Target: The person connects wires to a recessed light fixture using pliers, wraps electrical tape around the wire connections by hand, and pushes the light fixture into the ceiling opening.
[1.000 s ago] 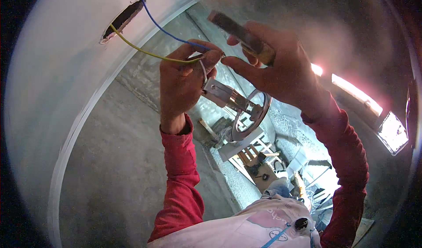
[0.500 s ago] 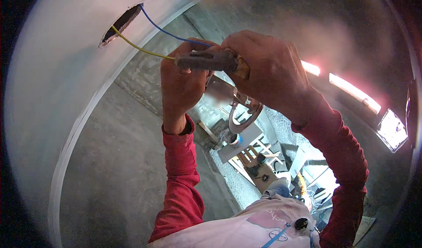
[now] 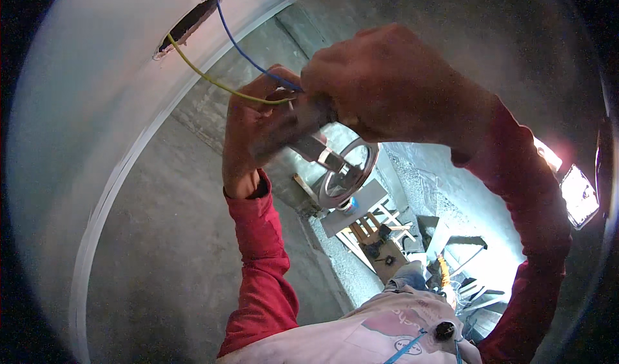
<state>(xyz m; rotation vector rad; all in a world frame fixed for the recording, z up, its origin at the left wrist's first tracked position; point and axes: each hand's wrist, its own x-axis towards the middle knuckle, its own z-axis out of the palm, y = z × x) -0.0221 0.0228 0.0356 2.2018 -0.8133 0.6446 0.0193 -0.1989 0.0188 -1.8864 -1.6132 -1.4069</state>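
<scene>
A yellow wire (image 3: 206, 77) and a blue wire (image 3: 240, 49) hang out of a slot-like hole (image 3: 190, 25) in the white panel above. My left hand (image 3: 242, 128) is closed at the yellow wire's end, its fingers bent. Beside it, my right hand (image 3: 380, 83) is clenched round one end of a dark elongated object (image 3: 290, 125), smeared by motion, whose kind I cannot make out. The blue wire runs to the right fingertips. Below both hands hangs a shiny metal ring-shaped fixture (image 3: 374, 170); what holds it is hidden.
Far below, a grey board (image 3: 335, 219) and wooden slats (image 3: 367, 228) lie near a small bucket (image 3: 349, 205). Bright light panels (image 3: 579, 196) glow at the right. A grey concrete wall (image 3: 187, 235) stands to the left, under the curved edge of the white panel.
My right hand and forearm have moved rightward and turned. The dark object has tilted from level to slanting down-left. More of the metal ring now shows, and the left hand has shifted slightly left.
</scene>
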